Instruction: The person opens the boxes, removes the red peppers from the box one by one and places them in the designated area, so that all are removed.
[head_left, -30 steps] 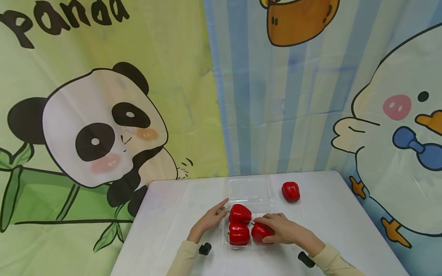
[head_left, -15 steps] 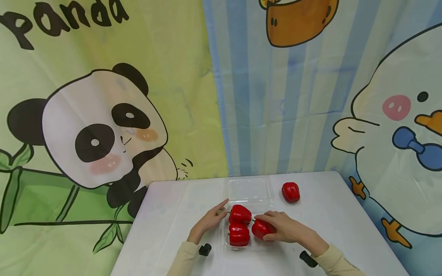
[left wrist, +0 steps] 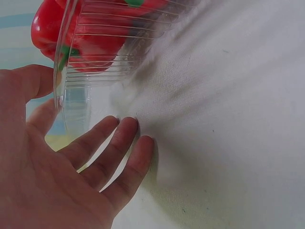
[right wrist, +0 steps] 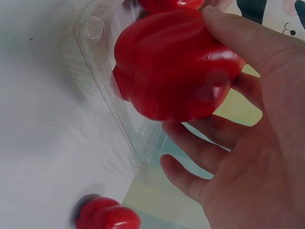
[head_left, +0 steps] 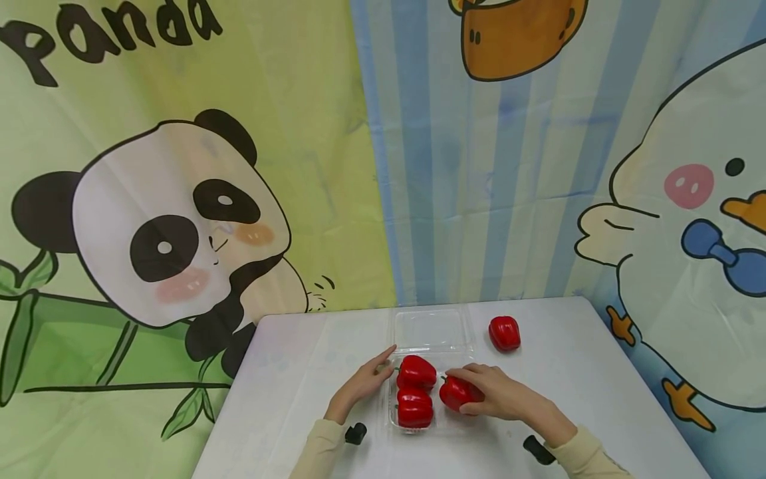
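My right hand (head_left: 503, 394) grips a red bell pepper (head_left: 459, 394) over the right half of a clear plastic clamshell container (head_left: 439, 424). In the right wrist view, thumb and fingers lie around this pepper (right wrist: 171, 67), which overlaps the container's rim (right wrist: 107, 90). At the left side, my left hand (head_left: 362, 386) holds the container's edge. Its thumb and index finger meet at the rim (left wrist: 58, 90) in the left wrist view, the other fingers spread over the table. Two more red bell peppers, a back one (head_left: 417, 371) and a front one (head_left: 414, 407), lie in the left half.
The container's lid (head_left: 433, 329) lies folded back behind it. Another red bell pepper (head_left: 505, 333) rests on the white table (head_left: 299, 372), to the right of the lid. A cartoon-printed cloth (head_left: 335, 166) hangs behind the table. Black wrist-camera mounts (head_left: 356, 434) show near the sleeves.
My right hand has shifted slightly right and up in the head view, carrying its pepper away from the two on the left. The left hand stays put.
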`<move>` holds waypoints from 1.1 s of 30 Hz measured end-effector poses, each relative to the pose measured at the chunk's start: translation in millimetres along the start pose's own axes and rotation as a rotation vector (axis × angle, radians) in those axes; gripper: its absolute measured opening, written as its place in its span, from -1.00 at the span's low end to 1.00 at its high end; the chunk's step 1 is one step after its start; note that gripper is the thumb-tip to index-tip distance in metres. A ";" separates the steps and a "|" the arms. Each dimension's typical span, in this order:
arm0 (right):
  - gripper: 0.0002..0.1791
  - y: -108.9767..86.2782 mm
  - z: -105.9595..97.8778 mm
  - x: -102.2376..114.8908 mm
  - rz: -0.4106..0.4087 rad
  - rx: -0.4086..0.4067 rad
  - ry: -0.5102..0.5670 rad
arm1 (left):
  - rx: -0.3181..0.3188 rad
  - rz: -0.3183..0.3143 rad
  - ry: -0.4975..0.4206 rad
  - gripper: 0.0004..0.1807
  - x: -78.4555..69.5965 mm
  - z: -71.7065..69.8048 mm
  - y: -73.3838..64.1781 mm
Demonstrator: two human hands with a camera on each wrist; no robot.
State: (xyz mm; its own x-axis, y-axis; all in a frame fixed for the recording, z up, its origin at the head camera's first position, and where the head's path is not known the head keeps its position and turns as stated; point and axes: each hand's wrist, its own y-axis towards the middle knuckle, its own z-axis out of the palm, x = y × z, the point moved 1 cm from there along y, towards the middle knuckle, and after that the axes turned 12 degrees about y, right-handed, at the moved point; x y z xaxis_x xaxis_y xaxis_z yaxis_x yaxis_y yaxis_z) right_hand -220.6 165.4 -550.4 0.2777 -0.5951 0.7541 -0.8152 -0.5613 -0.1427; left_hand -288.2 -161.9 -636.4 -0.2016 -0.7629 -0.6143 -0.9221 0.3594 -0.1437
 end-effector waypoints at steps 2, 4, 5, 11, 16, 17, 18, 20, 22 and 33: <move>-0.17 -0.7 -1.4 0.1 0.002 -0.005 0.004 | 0.001 0.000 0.001 -0.40 -0.4 -0.2 -0.4; -0.17 -1.3 -2.9 0.3 0.006 -0.015 0.008 | 0.002 0.000 -0.002 -0.39 -0.8 -0.6 -0.8; -0.16 -1.5 -3.7 0.5 0.007 -0.022 0.009 | 0.003 0.000 -0.003 -0.39 -1.0 -0.8 -1.0; -0.20 -2.8 -7.7 1.8 0.003 -0.035 0.013 | 0.003 0.003 -0.006 -0.38 -1.5 -2.0 -1.6; -0.22 -3.3 -10.1 2.3 -0.015 -0.042 -0.012 | 0.004 0.005 -0.006 -0.38 -1.3 -2.2 -0.8; -0.22 -3.3 -10.6 2.2 -0.018 -0.046 -0.018 | 0.005 0.005 -0.006 -0.38 -1.2 -2.1 -0.8; -0.22 -3.3 -11.2 2.0 -0.020 -0.050 -0.023 | 0.005 0.005 -0.006 -0.38 -1.2 -2.0 -0.7; -0.21 -3.7 -12.3 1.9 -0.022 -0.056 -0.033 | 0.005 0.003 -0.005 -0.38 -1.3 -1.5 -0.8; -0.21 -4.2 -13.4 2.0 -0.023 -0.063 -0.039 | 0.007 0.000 -0.006 -0.39 -1.4 -1.1 -0.9; -0.17 -9.9 -20.8 6.4 -0.019 -0.093 -0.049 | 0.004 -0.005 -0.009 -0.40 -2.1 -1.6 -1.3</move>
State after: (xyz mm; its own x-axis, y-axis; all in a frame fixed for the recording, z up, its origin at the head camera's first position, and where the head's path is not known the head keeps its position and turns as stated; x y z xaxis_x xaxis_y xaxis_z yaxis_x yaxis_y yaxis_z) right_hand -221.3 179.2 -530.8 0.3164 -0.6135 0.7236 -0.8525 -0.5185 -0.0667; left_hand -287.1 -161.6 -633.7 -0.1943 -0.7598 -0.6205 -0.9216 0.3581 -0.1499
